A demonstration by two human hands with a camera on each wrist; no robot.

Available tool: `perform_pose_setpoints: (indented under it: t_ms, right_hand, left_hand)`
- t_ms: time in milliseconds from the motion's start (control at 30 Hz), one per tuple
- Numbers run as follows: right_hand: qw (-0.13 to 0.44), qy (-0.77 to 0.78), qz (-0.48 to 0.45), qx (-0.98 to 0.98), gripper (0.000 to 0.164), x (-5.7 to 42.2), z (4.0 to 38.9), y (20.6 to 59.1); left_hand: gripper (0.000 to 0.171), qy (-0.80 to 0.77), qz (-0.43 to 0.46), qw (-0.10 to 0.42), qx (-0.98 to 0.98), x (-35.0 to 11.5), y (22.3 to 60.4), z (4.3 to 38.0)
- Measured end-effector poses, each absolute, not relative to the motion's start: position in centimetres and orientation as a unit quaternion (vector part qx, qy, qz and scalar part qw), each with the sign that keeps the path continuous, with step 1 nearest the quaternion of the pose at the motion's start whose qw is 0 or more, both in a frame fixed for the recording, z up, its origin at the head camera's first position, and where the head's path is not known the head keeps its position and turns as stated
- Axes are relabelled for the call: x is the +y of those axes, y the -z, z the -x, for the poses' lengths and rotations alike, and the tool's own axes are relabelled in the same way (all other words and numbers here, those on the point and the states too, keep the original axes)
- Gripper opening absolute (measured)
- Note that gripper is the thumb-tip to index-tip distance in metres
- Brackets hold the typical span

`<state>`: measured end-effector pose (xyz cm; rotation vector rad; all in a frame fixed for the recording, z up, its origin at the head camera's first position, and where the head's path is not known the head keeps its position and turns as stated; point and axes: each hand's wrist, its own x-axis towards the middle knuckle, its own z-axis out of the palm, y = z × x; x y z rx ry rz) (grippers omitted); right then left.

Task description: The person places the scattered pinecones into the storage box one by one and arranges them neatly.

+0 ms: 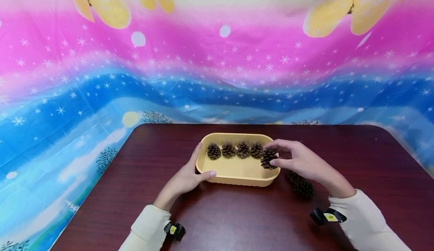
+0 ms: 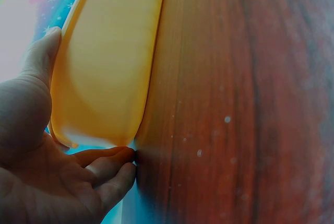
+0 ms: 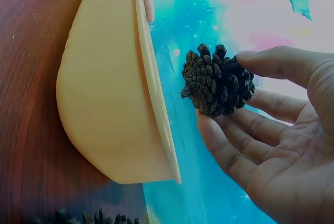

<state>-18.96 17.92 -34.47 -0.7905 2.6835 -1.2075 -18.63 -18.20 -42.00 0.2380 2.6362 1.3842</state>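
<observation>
A pale yellow plastic container (image 1: 237,177) with rounded corners stands on the table. Inside it, several brown pine cones (image 1: 228,149) form a row along the far side. My left hand (image 1: 186,175) grips the container's left end, thumb on the near rim and fingers around the outer wall. In the left wrist view, the fingers (image 2: 112,174) curl by the container's wall. With thumb and fingers, my right hand (image 1: 298,160) pinches a pine cone (image 3: 219,80) above the container's right end. The right wrist view has this cone higher than the rim, apart from the wall.
More pine cones (image 1: 303,189) lie on the table just right of the container, partly hidden under my right hand. The dark red-brown wooden table (image 1: 237,217) ends behind the container at a patterned cloth backdrop (image 1: 217,66). Each wrist carries a black strap device (image 1: 327,217).
</observation>
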Motion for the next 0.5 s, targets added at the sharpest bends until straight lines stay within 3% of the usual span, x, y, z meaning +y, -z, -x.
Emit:
perform_pose_setpoints:
  t_ms: [500]
  right_hand:
    - [0.063, 0.401, 0.267, 0.874, 0.042, 16.2, 19.2, 35.1]
  left_hand:
    - [0.112, -0.461, -0.079, 0.074, 0.881, -18.2, 42.1, 18.7]
